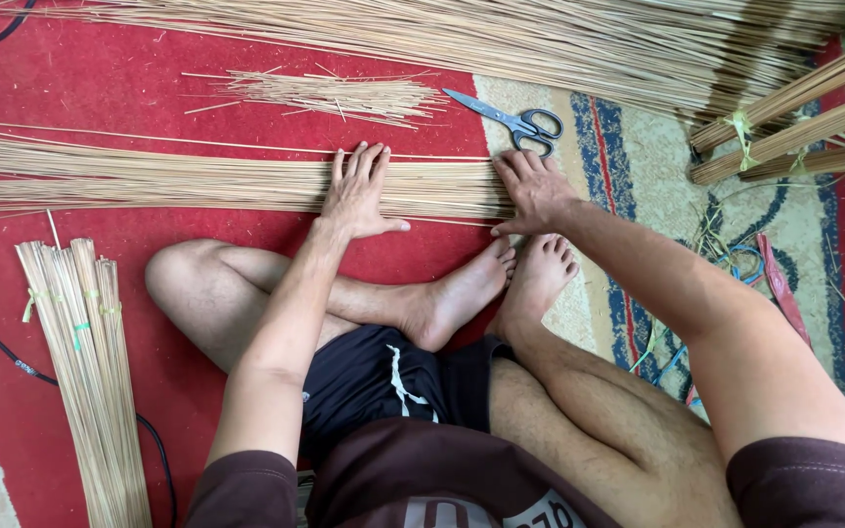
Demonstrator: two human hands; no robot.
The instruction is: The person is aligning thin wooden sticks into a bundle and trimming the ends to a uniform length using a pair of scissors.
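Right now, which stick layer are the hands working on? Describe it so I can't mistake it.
On the red carpet, find the crossed legs and bare feet. Just beyond the toes lies a flat row of thin tan sticks, running leftward, with the left hand and right hand pressed on its right end. Unlike the neighbouring bundles, it is untied and spread flat.

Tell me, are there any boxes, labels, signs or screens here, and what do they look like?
No boxes, signs or screens.
Shirt print: pale letters on the brown shirt, bottom middle, partly cut off.
Tied stick bundles: lower left on the red mat, tan, with green strings and no labels.
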